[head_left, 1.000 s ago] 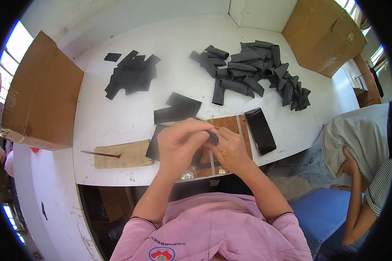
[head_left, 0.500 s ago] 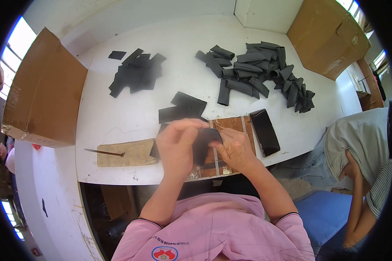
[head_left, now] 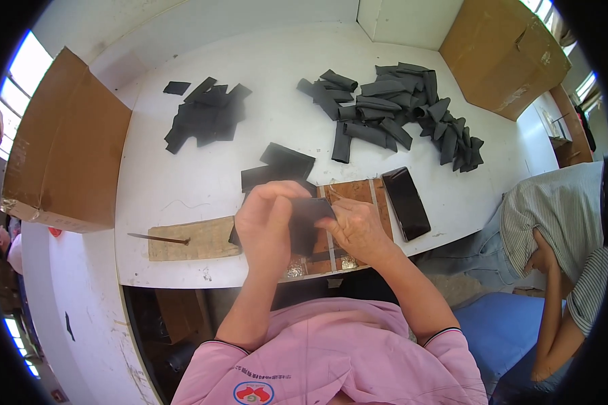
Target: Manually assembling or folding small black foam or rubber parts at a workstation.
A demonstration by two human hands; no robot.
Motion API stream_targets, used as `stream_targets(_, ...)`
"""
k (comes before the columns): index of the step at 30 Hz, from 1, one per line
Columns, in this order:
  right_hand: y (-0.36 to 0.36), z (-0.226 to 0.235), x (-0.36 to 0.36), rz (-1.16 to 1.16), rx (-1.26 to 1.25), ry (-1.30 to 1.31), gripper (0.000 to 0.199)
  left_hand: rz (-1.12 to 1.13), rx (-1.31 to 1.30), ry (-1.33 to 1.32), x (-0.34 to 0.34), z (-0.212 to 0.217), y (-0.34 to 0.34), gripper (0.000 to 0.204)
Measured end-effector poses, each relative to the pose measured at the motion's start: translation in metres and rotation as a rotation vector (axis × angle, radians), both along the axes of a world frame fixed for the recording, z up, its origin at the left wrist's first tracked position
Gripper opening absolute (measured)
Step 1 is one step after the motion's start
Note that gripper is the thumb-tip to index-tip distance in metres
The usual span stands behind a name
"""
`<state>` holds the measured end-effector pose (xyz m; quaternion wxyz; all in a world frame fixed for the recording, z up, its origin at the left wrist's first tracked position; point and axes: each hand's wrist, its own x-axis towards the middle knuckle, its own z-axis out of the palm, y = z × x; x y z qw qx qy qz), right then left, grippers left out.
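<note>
Black, flat, flexible sleeve piece (head_left: 309, 219) sits pinched between the left hand (head_left: 267, 226) and right hand (head_left: 358, 229), both grasping it above the brown wooden work board (head_left: 348, 196) at the near table edge. Judging by the piles, a loose heap of black pieces (head_left: 398, 115) far right looks unprocessed; a flatter stack (head_left: 206, 115) lies far left. Plain brown cardboard boxes stand left (head_left: 67, 148) and far right (head_left: 507, 54).

Both forearms rise from the near edge and meet at centre; the left hand (head_left: 267, 223) curls its fingers inward, the right hand (head_left: 358, 229) pinches close beside it
</note>
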<state>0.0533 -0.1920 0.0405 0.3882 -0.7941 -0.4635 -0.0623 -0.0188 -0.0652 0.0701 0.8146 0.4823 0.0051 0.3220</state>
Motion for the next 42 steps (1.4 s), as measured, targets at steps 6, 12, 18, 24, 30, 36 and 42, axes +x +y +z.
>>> stream_targets(6, -0.004, 0.018, -0.003, -0.033, -0.048, -0.037, 0.029, 0.051, 0.626, 0.196, -0.001, 0.019, 0.022, 0.01)
stream_targets(12, 0.004, 0.003, -0.003, -0.025, 0.037, -0.036, 0.028, 0.135, 0.727, 0.144, 0.002, 0.015, 0.022, 0.007)
stream_targets(18, -0.001, 0.017, 0.002, 0.036, 0.015, 0.07, 0.03, 0.126, 0.682, 0.182, 0.003, -0.011, 0.03, 0.009)
stream_targets(24, -0.006, 0.055, 0.086, -0.172, 0.436, 0.69, 0.054, 0.246, 1.032, 0.637, -0.007, -0.067, 0.032, 0.032)
stream_targets(30, -0.03, -0.008, 0.004, -0.143, 0.312, 1.007, 0.039, 0.054, 1.462, 0.82, -0.019, -0.078, 0.033, 0.039)
stream_targets(36, -0.03, -0.038, -0.041, -0.083, 0.19, 1.171, 0.037, -0.02, 1.713, 0.573, -0.019, -0.095, 0.053, 0.018)
stream_targets(42, -0.02, -0.035, -0.05, -0.102, 0.047, 0.76, 0.031, -0.03, 1.711, 0.509, -0.024, -0.087, 0.052, 0.015)
